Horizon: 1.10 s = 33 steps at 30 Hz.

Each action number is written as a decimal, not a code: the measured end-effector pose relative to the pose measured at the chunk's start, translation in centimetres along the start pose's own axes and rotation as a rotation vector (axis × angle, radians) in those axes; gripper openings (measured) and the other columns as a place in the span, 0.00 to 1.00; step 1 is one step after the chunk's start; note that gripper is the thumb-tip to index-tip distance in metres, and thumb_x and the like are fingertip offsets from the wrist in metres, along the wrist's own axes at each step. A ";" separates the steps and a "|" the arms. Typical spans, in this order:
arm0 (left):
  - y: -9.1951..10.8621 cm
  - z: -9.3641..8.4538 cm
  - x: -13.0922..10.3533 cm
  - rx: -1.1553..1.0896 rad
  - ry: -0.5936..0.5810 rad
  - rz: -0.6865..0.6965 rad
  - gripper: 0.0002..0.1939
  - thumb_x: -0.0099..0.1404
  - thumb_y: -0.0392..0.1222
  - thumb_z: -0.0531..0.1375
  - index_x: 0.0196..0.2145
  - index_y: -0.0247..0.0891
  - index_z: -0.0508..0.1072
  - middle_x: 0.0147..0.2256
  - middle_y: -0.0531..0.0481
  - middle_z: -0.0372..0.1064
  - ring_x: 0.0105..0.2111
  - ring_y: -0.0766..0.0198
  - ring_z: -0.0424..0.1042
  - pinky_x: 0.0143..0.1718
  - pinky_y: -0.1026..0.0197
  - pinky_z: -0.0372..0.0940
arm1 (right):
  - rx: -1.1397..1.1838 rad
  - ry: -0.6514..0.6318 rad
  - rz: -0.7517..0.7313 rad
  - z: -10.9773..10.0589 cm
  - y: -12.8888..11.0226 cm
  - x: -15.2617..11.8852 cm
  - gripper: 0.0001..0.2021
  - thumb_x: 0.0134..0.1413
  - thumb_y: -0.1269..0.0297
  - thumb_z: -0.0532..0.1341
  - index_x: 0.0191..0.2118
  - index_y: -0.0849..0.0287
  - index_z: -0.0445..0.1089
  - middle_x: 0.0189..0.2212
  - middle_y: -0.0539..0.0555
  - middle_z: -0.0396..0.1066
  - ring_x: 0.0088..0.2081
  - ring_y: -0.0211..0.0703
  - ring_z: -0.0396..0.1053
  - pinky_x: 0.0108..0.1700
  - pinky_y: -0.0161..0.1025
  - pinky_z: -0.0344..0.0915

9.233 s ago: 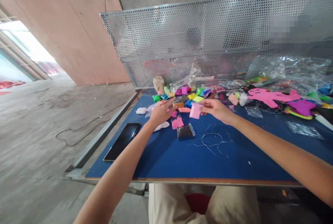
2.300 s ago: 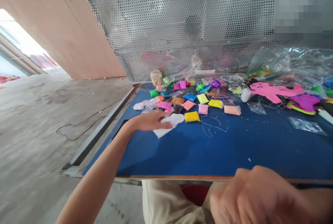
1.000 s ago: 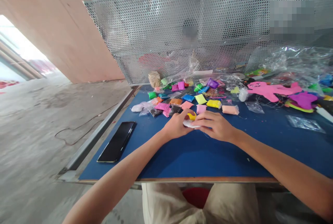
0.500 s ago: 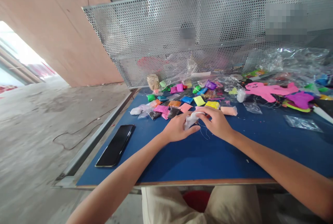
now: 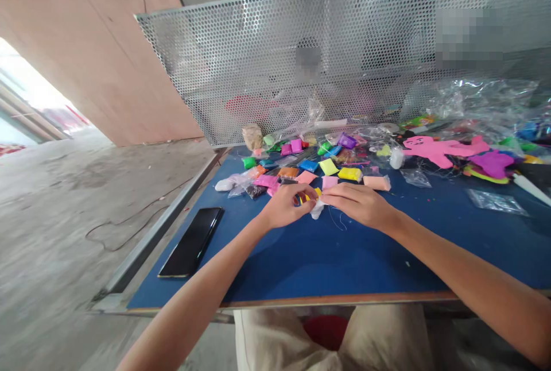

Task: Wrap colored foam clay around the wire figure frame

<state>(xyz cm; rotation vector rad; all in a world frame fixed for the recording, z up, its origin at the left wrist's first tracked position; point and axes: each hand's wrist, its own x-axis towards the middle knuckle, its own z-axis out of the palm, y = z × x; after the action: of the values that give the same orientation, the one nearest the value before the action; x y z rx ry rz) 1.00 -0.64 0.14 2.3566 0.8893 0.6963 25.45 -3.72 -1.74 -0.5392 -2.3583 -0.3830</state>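
Left hand (image 5: 286, 205): bends into a loop beside the white piece (image 5: 317, 210), thumb and fingertips close together, seemingly pinching its upper edge.
Right hand (image 5: 365, 204): reaches in flat from the opposite side, fingers pressed together, tips touching the same piece; cannot tell whether pinching, with the thumb hidden underneath.
White piece: droops between both sets of fingertips, over the blue table (image 5: 365, 267), well in from the left edge and near edge; cannot tell whether touching the tabletop.
Step in hand: seems to be handling this small, soft-looking piece with both hands at once; too covered to tell whether being pulled, folded or opened.
Next move: calls, by judgement, for a light, steady pinch from both sides, and for care not to nudge the packets just beyond.
Packets: lie scattered from just behind the fingers toward the far edge, including a partly hidden yellow packet (image 5: 318, 191), a pink packet (image 5: 330, 182) and, farther right, a peach packet (image 5: 377, 182).
Phone (image 5: 190, 243): lies dark-screened along the left edge, toward the near-left corner, well apart from both hands.
Pink cutout (image 5: 433, 150): lies among clear wrappers near the far edge, well to the right.
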 end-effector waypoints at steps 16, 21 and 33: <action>1.9 -1.0 -0.9 0.233 -0.106 0.016 0.04 0.60 0.39 0.59 0.33 0.38 0.72 0.30 0.55 0.73 0.28 0.68 0.68 0.30 0.65 0.57 | 0.002 0.008 -0.077 -0.8 -0.4 1.0 0.13 0.67 0.74 0.54 0.52 0.59 0.71 0.46 0.57 0.76 0.48 0.46 0.74 0.52 0.44 0.72; 2.0 -0.6 -0.8 0.249 -0.102 -0.021 0.04 0.59 0.39 0.59 0.30 0.38 0.73 0.25 0.56 0.71 0.24 0.70 0.66 0.27 0.66 0.54 | -0.015 -0.023 -0.022 -0.2 -0.1 0.6 0.18 0.66 0.75 0.53 0.59 0.59 0.67 0.46 0.58 0.76 0.47 0.46 0.73 0.51 0.46 0.73; 1.8 0.1 -0.7 0.325 -0.044 -0.016 0.04 0.60 0.39 0.58 0.32 0.39 0.73 0.29 0.53 0.72 0.27 0.67 0.68 0.29 0.64 0.57 | 0.433 0.018 0.234 0.3 -0.2 0.9 0.14 0.59 0.63 0.65 0.51 0.53 0.70 0.52 0.56 0.73 0.55 0.49 0.70 0.62 0.51 0.64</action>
<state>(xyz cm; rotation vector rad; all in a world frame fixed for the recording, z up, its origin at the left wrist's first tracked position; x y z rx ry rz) 1.40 -2.30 1.03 2.6328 1.0686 0.5231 24.63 -3.50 -1.37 -0.5871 -2.2349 0.2251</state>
